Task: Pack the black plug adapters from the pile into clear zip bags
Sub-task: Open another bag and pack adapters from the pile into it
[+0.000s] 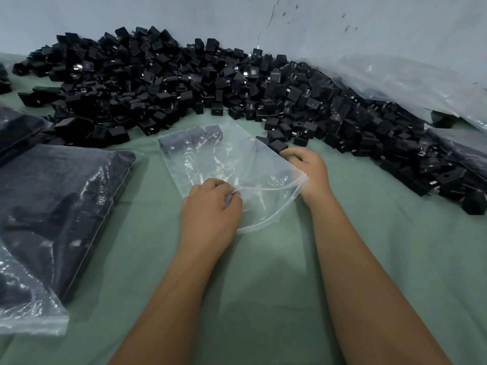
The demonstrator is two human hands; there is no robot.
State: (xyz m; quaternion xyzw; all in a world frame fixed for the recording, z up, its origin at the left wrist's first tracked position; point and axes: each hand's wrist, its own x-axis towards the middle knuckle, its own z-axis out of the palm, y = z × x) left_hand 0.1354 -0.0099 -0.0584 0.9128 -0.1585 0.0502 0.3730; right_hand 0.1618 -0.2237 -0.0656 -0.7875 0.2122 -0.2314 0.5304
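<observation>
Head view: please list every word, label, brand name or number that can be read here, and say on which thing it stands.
No text can be read in this view.
Plug adapters in the pile: a few show pale patches that may be labels, too small and blurred to read.
Open zip bag: no print visible.
Filled bag: no print visible, only glare.
Wall: only a crack and dark marks.

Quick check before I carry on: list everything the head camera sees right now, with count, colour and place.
pile of plug adapters: too many to count, black, far side against the wall
open zip bag: one, clear, centre, a few adapters at its far end
filled bags: at least two, clear with black contents, left
loose plastic: clear, far right over the pile
cloth: green, under everything
wall: pale, cracked, behind
left hand: pinches the bag's mouth
right hand: at the bag's right edge, fingers curled at adapters
</observation>
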